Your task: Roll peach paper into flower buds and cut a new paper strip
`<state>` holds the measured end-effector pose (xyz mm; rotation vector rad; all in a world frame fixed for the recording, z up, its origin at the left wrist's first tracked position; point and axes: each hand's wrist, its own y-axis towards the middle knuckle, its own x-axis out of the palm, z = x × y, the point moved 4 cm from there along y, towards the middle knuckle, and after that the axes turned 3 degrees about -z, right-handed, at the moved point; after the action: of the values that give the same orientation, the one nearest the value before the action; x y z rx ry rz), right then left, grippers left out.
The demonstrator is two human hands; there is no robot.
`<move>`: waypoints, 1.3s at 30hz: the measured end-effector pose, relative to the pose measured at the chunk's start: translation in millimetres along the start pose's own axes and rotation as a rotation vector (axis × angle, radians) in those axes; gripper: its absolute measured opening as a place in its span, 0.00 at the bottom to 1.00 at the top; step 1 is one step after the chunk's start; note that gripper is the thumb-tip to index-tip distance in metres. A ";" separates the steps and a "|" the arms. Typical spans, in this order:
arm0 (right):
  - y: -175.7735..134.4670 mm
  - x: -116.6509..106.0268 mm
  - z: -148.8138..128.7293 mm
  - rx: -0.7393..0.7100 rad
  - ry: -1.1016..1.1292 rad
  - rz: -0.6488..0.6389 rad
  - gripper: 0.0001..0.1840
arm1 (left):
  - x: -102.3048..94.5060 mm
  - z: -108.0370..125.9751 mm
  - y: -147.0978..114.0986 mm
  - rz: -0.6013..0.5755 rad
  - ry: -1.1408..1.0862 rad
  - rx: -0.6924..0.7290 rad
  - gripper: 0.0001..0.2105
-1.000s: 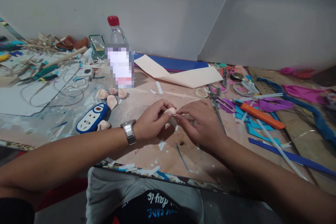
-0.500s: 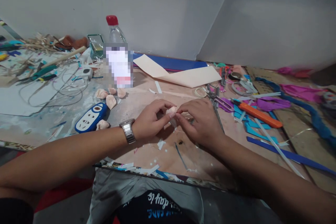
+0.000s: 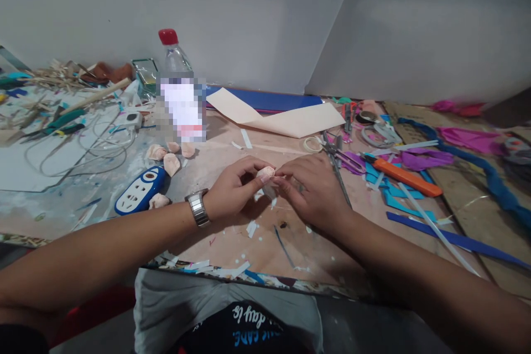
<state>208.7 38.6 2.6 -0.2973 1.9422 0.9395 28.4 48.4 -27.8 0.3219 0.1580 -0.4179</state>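
Observation:
Between the thumb and fingers of my left hand (image 3: 230, 191) is a small, crumpled pale-pink paper bud (image 3: 268, 172). The fingertips of my right hand (image 3: 315, 191) are pinched together at the bud's right edge. Part of the bud is hidden behind my left fingers. Several similar pale-pink paper pieces (image 3: 171, 164) lie to the left, beyond my watch (image 3: 198, 208). One of them rests against a blue and white power strip (image 3: 141, 190).
A bottle with a red cap (image 3: 168, 37) stands at the back, near a folded cream paper strip (image 3: 301, 123). To the right lie scissors (image 3: 342, 155), an orange utility knife (image 3: 402, 176) and coloured scraps. Pliers (image 3: 62, 123) and a cable (image 3: 120, 146) are at left.
The view has shifted slightly, so the things on the table appear a little further left. Both hands keep their pinch on the paper bud, with only small finger movement.

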 end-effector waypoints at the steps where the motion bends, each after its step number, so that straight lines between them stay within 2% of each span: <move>1: 0.0 0.2 0.2 0.006 0.003 -0.007 0.07 | 0.2 -0.4 0.0 0.002 -0.019 -0.010 0.13; 9: -0.4 0.7 1.3 0.012 0.022 0.012 0.05 | 7.4 -7.3 -4.4 0.028 -0.274 -0.175 0.17; 19: 0.6 -0.1 0.8 0.043 0.021 0.025 0.07 | 7.4 -8.4 -1.8 -0.055 -0.237 -0.143 0.17; 22: 0.0 0.7 1.5 0.057 0.048 0.020 0.08 | 10.6 -10.2 -3.7 -0.074 -0.313 -0.177 0.17; 24: -0.4 3.1 1.0 0.043 0.070 -0.025 0.10 | 11.4 -11.6 -4.6 -0.084 -0.342 -0.193 0.17; 27: -1.6 7.8 -1.1 -0.010 0.083 -0.117 0.14 | 9.6 -10.4 -4.1 -0.108 -0.228 -0.161 0.18; 30: -2.4 9.3 -1.5 -0.034 0.088 -0.133 0.15 | 7.9 -7.7 -2.9 -0.127 -0.178 -0.150 0.19; 32: -2.3 8.7 -0.4 -0.026 0.104 -0.104 0.15 | 6.5 -6.4 -2.1 -0.093 -0.229 -0.150 0.18; 37: -1.9 3.5 3.9 0.013 0.141 0.043 0.13 | 1.8 -11.1 -0.4 0.074 -0.330 -0.216 0.14; 39: -2.7 2.2 5.7 0.039 0.145 0.085 0.13 | 1.8 -13.8 0.0 0.092 -0.374 -0.245 0.12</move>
<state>212.7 41.2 -2.1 -0.2682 2.1171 0.9562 28.9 52.4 -41.1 0.0066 -0.1700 -0.3564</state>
